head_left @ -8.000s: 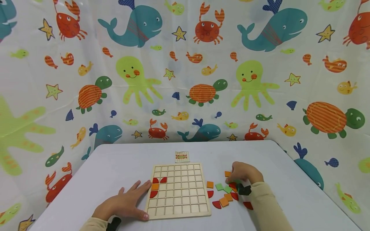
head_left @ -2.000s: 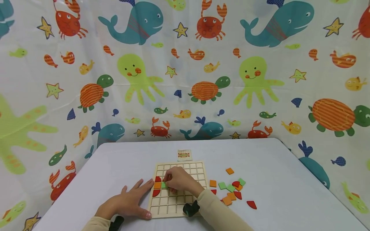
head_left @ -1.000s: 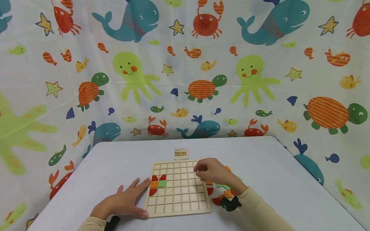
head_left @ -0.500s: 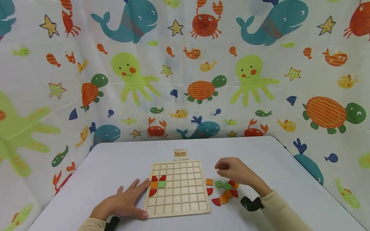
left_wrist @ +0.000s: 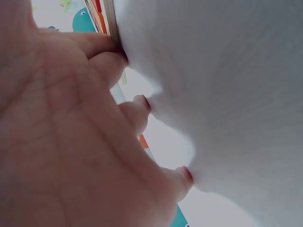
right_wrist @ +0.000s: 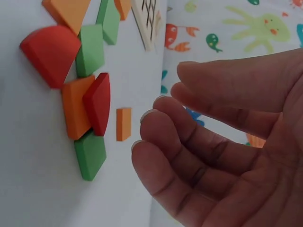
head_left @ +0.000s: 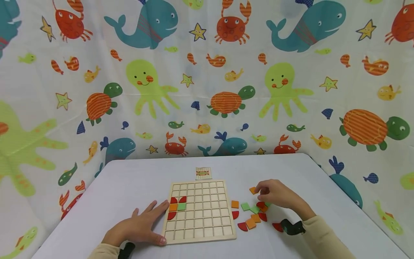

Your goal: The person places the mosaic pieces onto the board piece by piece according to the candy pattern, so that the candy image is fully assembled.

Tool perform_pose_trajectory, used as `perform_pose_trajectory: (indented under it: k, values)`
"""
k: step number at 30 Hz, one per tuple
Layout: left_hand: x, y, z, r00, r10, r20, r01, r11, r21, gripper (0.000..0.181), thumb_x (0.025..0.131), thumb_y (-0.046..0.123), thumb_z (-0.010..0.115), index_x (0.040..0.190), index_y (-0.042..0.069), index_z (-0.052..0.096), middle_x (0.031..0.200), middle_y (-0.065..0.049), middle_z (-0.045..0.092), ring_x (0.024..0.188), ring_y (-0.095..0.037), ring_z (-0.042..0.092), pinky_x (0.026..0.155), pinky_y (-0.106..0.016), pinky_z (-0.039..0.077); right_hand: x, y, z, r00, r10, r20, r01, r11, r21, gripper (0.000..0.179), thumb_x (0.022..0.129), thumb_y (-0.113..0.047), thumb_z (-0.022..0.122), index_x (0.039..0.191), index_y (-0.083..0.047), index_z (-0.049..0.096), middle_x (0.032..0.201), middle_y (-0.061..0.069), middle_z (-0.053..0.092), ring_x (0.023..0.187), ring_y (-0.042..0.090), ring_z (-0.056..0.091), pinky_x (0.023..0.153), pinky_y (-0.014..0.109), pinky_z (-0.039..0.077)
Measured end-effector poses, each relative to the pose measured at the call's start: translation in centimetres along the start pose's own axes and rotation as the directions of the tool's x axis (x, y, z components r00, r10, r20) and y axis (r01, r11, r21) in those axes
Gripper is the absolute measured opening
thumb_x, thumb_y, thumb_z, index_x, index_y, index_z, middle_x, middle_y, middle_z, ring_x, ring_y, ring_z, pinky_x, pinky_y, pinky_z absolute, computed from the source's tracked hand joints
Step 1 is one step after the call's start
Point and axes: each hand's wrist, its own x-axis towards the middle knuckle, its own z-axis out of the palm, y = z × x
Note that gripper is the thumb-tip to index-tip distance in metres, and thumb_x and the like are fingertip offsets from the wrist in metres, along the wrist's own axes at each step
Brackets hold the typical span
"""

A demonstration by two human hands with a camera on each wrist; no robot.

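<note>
My left hand (head_left: 139,225) lies with its fingers spread at the left edge of a wooden grid board (head_left: 207,216), fingertips and thumb against its side. At the board's left, red quarter-circle tiles (head_left: 173,200), an orange square tile (head_left: 173,207) and a green square tile (head_left: 182,206) sit in the cells. Over the loose tiles right of the board hovers my right hand (head_left: 279,194), fingers loosely bent and nothing between them. Its fingertips are close to a lone orange tile (head_left: 252,190). In the right wrist view, thumb and fingers (right_wrist: 158,165) are apart, above the tiles.
Loose green tiles (head_left: 245,207), orange tiles (head_left: 250,223) and red quarter-circle tiles (head_left: 242,226) are scattered right of the board, some overlapping. A small printed pattern card (head_left: 203,173) lies behind the board. A sea-animal curtain (head_left: 194,122) hangs behind the white table (head_left: 136,180).
The right hand set a green square tile in the board beside the orange one, released it, and moved right, back over the loose tiles. The left hand has stayed at the board's edge.
</note>
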Motion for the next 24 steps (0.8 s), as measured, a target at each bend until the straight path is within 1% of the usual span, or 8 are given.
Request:
perform_pose_trajectory:
  k: [5,12,19,24]
  values:
    - [0.1,-0.1,0.0,1.000,0.006,0.005,-0.006,1.000,-0.008,0.119,0.076,0.052,0.094,0.170,0.014,0.032,0.174,-0.014,0.030,0.160,-0.048,0.011,0.113,-0.086,-0.003,-0.1,0.5,0.3,0.999,0.050,0.006,-0.050,0.998,-0.026,0.012,0.095,-0.006,0.081,0.106,-0.007,0.077,0.080,-0.001,0.060,0.076,0.018,0.055,0.065,0.030,0.052]
    - [0.1,-0.4,0.3,1.000,0.004,0.002,-0.004,1.000,0.003,0.120,0.075,0.054,0.094,0.170,0.014,0.032,0.174,-0.013,0.031,0.160,-0.048,0.012,0.114,-0.085,-0.002,0.0,0.9,0.9,0.994,0.105,0.016,-0.104,0.993,-0.056,0.013,0.093,-0.007,0.083,0.103,-0.009,0.077,0.081,0.001,0.060,0.077,0.020,0.055,0.068,0.034,0.054]
    - [-0.1,-0.9,0.3,1.000,0.016,0.002,-0.016,1.000,0.007,0.120,0.075,0.054,0.094,0.170,0.014,0.032,0.174,-0.013,0.031,0.160,-0.048,0.012,0.113,-0.085,-0.002,0.0,1.2,1.7,0.993,0.108,0.055,-0.104,0.992,-0.065,0.011,0.093,-0.005,0.082,0.100,-0.012,0.076,0.081,0.001,0.060,0.078,0.020,0.055,0.068,0.035,0.052]
    - [-0.2,-1.0,0.2,1.000,0.018,0.005,-0.018,1.000,0.004,0.120,0.075,0.054,0.094,0.170,0.014,0.032,0.174,-0.014,0.030,0.160,-0.049,0.010,0.113,-0.085,-0.004,-0.3,1.0,2.1,0.992,0.116,0.053,-0.111,0.991,-0.079,0.010,0.093,-0.004,0.081,0.098,-0.010,0.076,0.080,0.000,0.059,0.078,0.020,0.054,0.069,0.034,0.051]
